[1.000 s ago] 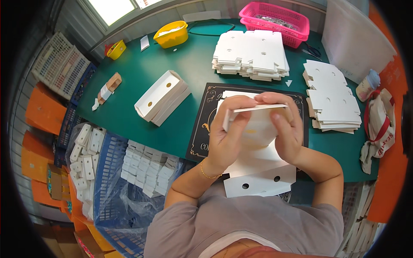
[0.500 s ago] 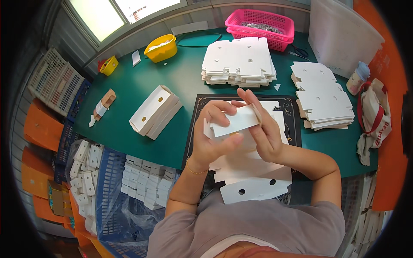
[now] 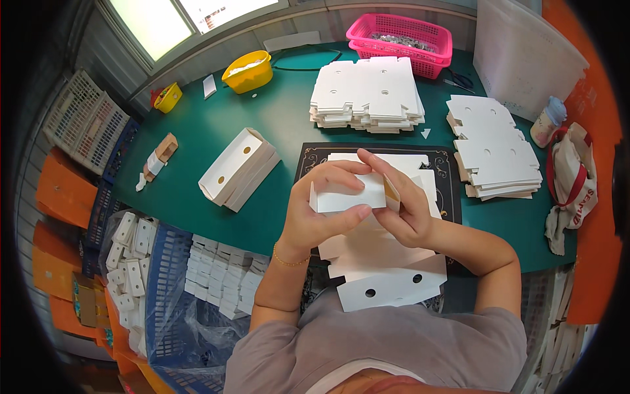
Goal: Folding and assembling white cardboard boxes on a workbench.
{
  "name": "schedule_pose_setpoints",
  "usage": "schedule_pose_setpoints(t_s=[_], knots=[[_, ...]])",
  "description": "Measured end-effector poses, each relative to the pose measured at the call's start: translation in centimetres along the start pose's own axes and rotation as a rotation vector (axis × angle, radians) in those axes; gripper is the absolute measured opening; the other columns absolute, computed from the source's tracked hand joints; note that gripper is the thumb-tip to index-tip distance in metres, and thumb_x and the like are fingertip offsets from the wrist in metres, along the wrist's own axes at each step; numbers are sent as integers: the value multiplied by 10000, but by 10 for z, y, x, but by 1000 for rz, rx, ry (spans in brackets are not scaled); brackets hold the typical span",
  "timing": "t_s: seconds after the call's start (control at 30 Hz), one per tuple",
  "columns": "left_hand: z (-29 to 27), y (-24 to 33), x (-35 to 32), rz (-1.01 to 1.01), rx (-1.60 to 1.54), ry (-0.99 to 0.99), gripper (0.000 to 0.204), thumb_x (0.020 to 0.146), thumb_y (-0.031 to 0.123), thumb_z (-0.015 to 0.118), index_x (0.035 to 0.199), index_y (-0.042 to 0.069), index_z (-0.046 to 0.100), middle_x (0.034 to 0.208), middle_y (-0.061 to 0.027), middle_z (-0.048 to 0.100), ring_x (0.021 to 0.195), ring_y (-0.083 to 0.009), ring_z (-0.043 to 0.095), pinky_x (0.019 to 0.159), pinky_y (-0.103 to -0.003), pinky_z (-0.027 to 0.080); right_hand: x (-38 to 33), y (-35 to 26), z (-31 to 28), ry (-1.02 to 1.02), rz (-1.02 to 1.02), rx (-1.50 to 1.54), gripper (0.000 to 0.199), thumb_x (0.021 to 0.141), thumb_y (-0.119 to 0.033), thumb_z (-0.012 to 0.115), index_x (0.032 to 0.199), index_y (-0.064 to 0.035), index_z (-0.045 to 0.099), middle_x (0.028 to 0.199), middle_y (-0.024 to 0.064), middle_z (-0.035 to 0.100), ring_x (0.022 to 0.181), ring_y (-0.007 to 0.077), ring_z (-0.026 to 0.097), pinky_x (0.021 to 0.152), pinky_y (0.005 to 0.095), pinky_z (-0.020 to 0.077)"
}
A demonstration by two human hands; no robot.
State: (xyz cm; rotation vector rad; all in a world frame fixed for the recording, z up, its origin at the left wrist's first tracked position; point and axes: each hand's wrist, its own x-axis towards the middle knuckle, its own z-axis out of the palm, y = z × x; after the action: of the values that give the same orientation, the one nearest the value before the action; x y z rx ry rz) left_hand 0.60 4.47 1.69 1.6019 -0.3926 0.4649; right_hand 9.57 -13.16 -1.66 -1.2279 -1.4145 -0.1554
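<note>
A small white cardboard box [image 3: 354, 198], partly folded, is held up between my two hands above the black mat. My left hand [image 3: 318, 203] grips its left part, with fingers over the top and the thumb along the near side. At the open right end, where a brown inside shows, my right hand [image 3: 408, 209] has its fingers curved round the flaps. Beneath my hands, flat white die-cut sheets [image 3: 357, 259] lie on the black mat [image 3: 448, 157]. The nearest sheet hangs toward my lap, with two round holes showing.
Folded white boxes [image 3: 236, 167] sit on the green table [image 3: 197, 131] at left. Flat sheet stacks [image 3: 367, 92] [image 3: 495, 148] stand behind and to the right. A pink basket [image 3: 400, 43], yellow tubs [image 3: 248, 73], scissors [image 3: 459, 80] and bottle [image 3: 548, 121] line the back; a blue crate [image 3: 164, 289] holds boxes lower left.
The box in my hands has turned a little, so its open right end now faces nearer me. My right fingers have curled closer round that end.
</note>
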Motion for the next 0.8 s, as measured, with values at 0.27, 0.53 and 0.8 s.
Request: schedule_pose_setpoints(t_s=[0.27,0.53,0.8], knots=[[8,-1,-8,63,-19,11,303,749,11,807,1007,63,656,1188,-110,649,1065,-171,625,892,-304,509,-5,-8,5,75,110,121,648,823,112,506,1456,10,408,1482,258,446,1384,360,454,1120,409,375],[7,1,-9,-23,-65,1,267,760,4,801,966,71,645,1164,-100,644,1059,-165,613,882,-298,490,-6,-8,10,147,128,133,575,837,83,635,1387,-40,523,1415,187,542,1287,321,552,1051,384,447],[7,5,-13,-30,-117,30,220,773,-19,771,929,56,635,1201,-118,639,1071,-169,610,877,-305,492,-3,-11,4,58,110,92,626,819,91,521,1433,-5,452,1449,230,487,1337,335,503,1098,411,399]])
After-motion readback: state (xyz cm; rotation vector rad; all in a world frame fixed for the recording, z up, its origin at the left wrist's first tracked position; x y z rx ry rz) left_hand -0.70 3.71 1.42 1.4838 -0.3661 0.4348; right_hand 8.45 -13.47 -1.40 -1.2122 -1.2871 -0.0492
